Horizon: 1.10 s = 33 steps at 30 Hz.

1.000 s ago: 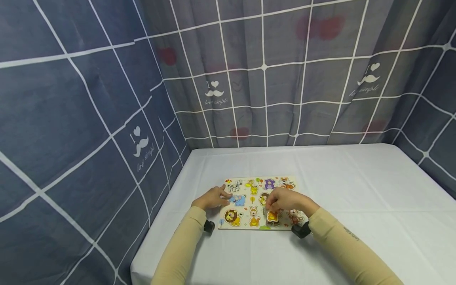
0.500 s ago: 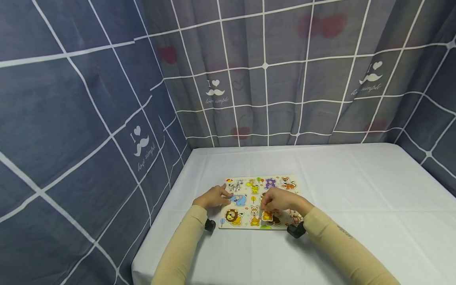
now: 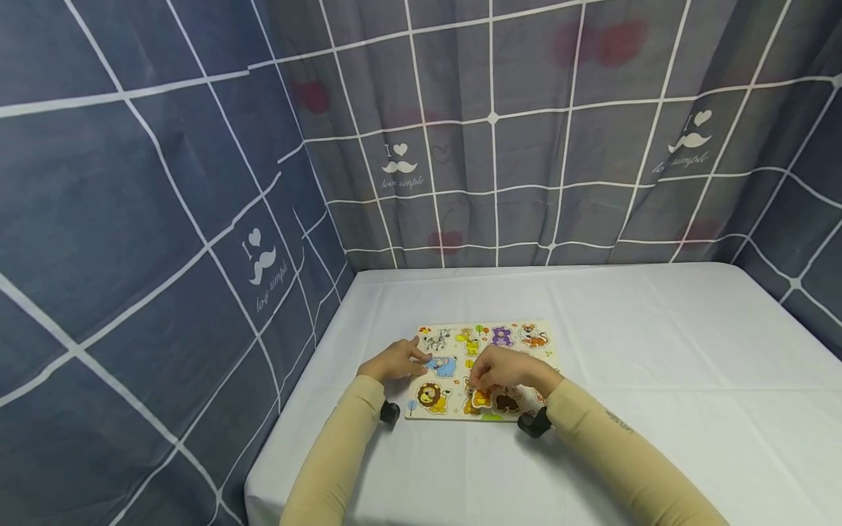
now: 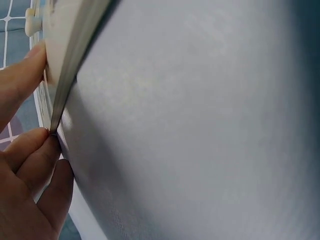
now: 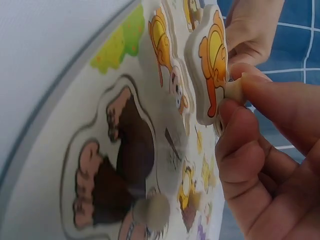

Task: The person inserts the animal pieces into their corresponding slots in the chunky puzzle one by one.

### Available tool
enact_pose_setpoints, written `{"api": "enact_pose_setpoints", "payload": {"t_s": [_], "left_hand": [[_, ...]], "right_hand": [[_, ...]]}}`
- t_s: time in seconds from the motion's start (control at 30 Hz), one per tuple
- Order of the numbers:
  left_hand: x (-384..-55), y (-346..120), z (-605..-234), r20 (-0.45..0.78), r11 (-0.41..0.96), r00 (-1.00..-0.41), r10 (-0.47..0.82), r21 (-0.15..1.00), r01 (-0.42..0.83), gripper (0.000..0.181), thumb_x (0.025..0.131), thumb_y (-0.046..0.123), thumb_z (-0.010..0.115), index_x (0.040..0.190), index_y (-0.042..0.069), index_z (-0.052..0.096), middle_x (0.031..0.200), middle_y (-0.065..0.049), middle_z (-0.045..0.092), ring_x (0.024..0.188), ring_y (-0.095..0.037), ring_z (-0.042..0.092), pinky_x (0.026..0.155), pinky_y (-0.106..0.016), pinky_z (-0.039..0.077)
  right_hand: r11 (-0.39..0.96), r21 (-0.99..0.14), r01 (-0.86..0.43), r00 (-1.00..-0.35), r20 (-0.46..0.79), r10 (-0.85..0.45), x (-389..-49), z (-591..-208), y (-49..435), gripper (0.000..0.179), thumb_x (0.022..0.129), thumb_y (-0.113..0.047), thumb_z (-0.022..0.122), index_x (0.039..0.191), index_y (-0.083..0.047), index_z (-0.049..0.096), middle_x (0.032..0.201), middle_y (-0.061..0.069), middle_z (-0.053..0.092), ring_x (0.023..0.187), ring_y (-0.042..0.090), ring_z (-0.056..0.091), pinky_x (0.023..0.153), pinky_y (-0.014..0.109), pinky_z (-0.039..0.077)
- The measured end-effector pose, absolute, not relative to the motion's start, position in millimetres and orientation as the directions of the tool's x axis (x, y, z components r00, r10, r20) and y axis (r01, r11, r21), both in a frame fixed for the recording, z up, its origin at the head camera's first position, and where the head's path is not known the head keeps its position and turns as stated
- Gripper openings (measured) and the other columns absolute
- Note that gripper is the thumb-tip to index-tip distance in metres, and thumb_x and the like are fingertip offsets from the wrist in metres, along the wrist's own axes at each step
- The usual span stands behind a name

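The right hand [image 3: 506, 367] pinches the knob of an orange animal-shaped puzzle piece [image 3: 482, 398] between thumb and fingertips. In the right wrist view this wooden piece [image 5: 210, 65] is raised and tilted above the board, next to a similar orange animal picture [image 5: 162, 40]. Beneath them lies the wooden puzzle board [image 3: 458, 413], printed with animals. At its left edge the left hand [image 3: 397, 360] holds the board, one digit on top and other fingertips at the edge, as the left wrist view shows. The right hand hides the board's middle right.
Other animals on the board include a lion [image 3: 432, 398], a blue elephant [image 3: 442, 367] and a zebra [image 3: 437, 340]. A brown animal piece [image 5: 135, 150] with a round knob lies nearest the right wrist camera. White cloth [image 3: 631, 329] covers the table; grid-patterned curtains [image 3: 460, 161] surround it.
The right hand has carried the orange piece leftward across the board, from over the brown animal to the orange animal picture. The left hand stays at the board's left edge.
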<state>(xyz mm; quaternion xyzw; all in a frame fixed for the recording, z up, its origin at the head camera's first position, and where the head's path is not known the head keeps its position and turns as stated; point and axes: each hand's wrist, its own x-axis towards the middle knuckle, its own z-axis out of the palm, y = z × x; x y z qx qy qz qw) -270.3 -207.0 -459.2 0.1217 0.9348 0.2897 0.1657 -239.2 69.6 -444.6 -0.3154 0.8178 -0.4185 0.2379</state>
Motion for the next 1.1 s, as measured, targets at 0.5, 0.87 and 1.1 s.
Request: {"api": "enact_pose_setpoints", "payload": {"t_s": [0.5, 0.87, 1.1], "left_hand": [[-270, -208, -457, -0.235, 0.809, -0.921, 0.312, 0.574, 0.128, 0.036, 0.088, 0.019, 0.076, 0.124, 0.016, 0.071, 0.164, -0.013, 0.028, 0.154, -0.040, 0.019, 0.126, -0.055, 0.017], [-272, -209, -461, -0.247, 0.818, -0.917, 0.313, 0.561, 0.128, 0.036, 0.089, 0.021, 0.075, 0.124, 0.019, 0.071, 0.164, -0.012, 0.028, 0.154, -0.040, 0.019, 0.125, -0.056, 0.017], [-272, -209, -461, -0.245, 0.820, -0.916, 0.318, 0.555, 0.137, 0.036, 0.089, 0.022, 0.075, 0.125, 0.019, 0.070, 0.164, -0.012, 0.027, 0.154, -0.040, 0.019, 0.125, -0.055, 0.017]], "right_hand": [[0.468, -0.838, -0.281, -0.696, -0.158, -0.700, -238, -449, 58, 0.015, 0.088, 0.009, 0.062, 0.089, 0.003, 0.075, 0.076, 0.011, 0.072, 0.060, 0.010, 0.057, 0.056, 0.021, 0.049], [0.504, -0.817, -0.280, -0.708, -0.179, -0.683, -241, -456, 54, 0.017, 0.087, 0.009, 0.063, 0.088, -0.001, 0.077, 0.074, 0.006, 0.072, 0.059, 0.010, 0.053, 0.054, 0.018, 0.043], [0.503, -0.814, -0.292, -0.709, -0.168, -0.685, -242, -457, 50, 0.014, 0.086, 0.009, 0.064, 0.087, 0.001, 0.076, 0.074, 0.010, 0.073, 0.058, 0.009, 0.054, 0.052, 0.017, 0.041]]}}
